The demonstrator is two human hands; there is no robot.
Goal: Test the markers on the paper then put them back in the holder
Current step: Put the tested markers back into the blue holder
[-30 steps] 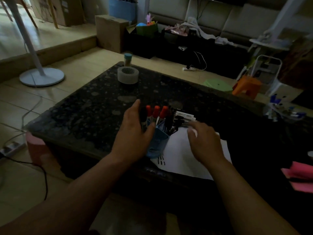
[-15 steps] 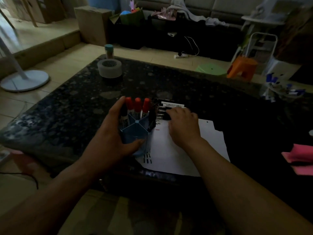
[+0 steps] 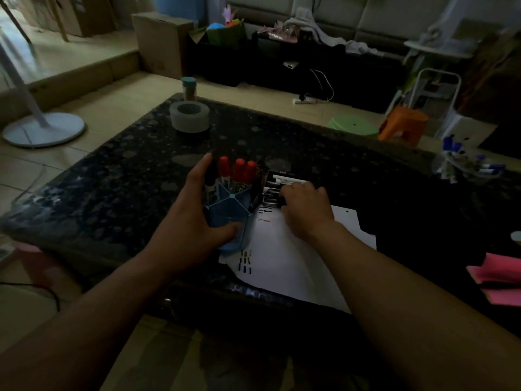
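Observation:
A blue divided holder (image 3: 229, 213) stands on the dark stone table (image 3: 118, 176), on the left edge of a white paper (image 3: 284, 263) that carries short black and red test strokes. Three red-capped markers (image 3: 238, 172) and dark ones stand in it. My left hand (image 3: 194, 218) is wrapped around the holder's left side. Several black markers (image 3: 282, 179) lie in a row just behind the paper. My right hand (image 3: 307, 210) rests on the near end of that row with fingers curled; whether it grips one is hidden.
A grey tape roll (image 3: 189, 116) and a small teal-capped jar (image 3: 188, 87) stand at the table's far left. Pink paper (image 3: 499, 275) lies at the right edge, blue-capped markers (image 3: 465, 162) at the far right. A fan base, boxes and stools stand on the floor beyond.
My left hand closed around the holder. My right hand moved from over the paper forward onto the row of black markers. The view shifted slightly.

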